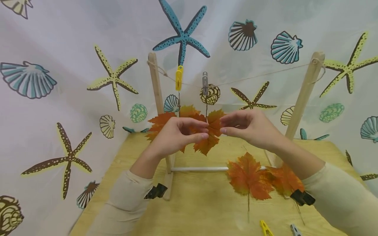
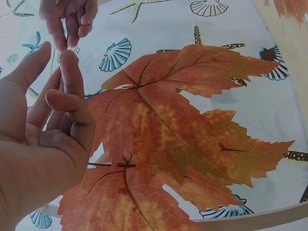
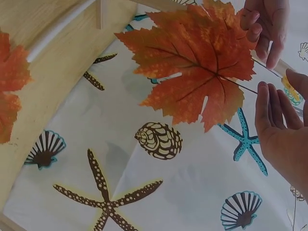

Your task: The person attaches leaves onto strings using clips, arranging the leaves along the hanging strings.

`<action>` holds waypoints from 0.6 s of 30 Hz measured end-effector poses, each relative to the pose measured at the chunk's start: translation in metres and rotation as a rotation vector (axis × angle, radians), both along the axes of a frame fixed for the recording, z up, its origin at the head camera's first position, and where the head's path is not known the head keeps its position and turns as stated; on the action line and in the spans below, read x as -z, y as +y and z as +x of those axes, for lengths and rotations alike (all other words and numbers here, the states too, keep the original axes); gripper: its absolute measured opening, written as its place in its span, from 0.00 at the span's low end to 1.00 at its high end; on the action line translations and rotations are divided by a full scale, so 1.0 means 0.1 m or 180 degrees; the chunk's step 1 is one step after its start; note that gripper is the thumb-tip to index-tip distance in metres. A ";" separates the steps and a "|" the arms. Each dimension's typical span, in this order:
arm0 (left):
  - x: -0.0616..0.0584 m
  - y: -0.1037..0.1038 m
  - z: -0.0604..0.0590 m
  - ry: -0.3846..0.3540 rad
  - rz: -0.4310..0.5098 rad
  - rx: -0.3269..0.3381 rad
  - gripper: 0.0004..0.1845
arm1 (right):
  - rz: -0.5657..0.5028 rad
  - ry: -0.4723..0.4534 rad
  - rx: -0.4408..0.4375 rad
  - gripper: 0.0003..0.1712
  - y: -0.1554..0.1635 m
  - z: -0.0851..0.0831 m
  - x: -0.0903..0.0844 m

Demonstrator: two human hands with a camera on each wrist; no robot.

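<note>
Curving inward near a hanging leaf (image 1: 215, 124), left hand (image 1: 175, 136), right hand (image 1: 256, 127), each grip loosely parted, empty.

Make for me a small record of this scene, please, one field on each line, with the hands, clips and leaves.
Left hand: near the hanging leaves, grips nothing
Right hand: grips nothing; contact with a leaf unclear
Cord: tied between two wooden posts
Clips on cord: yellow clip, gray clip
Leaves hanging: two, by their stems
Leaves on table: two
Loose clips: one yellow, one gray
</note>
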State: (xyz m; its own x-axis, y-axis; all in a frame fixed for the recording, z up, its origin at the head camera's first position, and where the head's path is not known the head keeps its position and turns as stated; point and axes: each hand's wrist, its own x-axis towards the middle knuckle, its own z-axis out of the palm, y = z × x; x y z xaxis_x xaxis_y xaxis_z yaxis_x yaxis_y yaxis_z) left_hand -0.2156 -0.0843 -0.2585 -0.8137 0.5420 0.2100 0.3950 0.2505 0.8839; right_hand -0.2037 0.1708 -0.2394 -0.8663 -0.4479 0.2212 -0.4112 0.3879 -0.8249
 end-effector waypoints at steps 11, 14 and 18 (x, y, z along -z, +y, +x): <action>0.03 -0.01 0.10 -0.0016 0.0146 0.0224 0.15 | -0.0127 -0.0139 -0.0125 0.20 -0.05 0.13 0.14; -0.04 -0.01 0.16 0.0034 0.0092 0.0259 0.15 | -0.0079 -0.0216 -0.0133 0.23 -0.05 0.14 0.14; -0.01 -0.03 0.18 0.0003 -0.0006 0.0258 0.17 | -0.0039 -0.0341 -0.0131 0.25 -0.07 0.18 0.19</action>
State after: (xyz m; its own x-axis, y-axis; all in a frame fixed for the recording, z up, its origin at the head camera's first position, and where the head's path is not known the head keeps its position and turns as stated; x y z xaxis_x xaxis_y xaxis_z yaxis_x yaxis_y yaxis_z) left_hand -0.1972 -0.0874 -0.2571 -0.7670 0.6064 0.2096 0.4147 0.2193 0.8832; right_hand -0.1854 0.1642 -0.2586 -0.8661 -0.4815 0.1340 -0.3358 0.3620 -0.8696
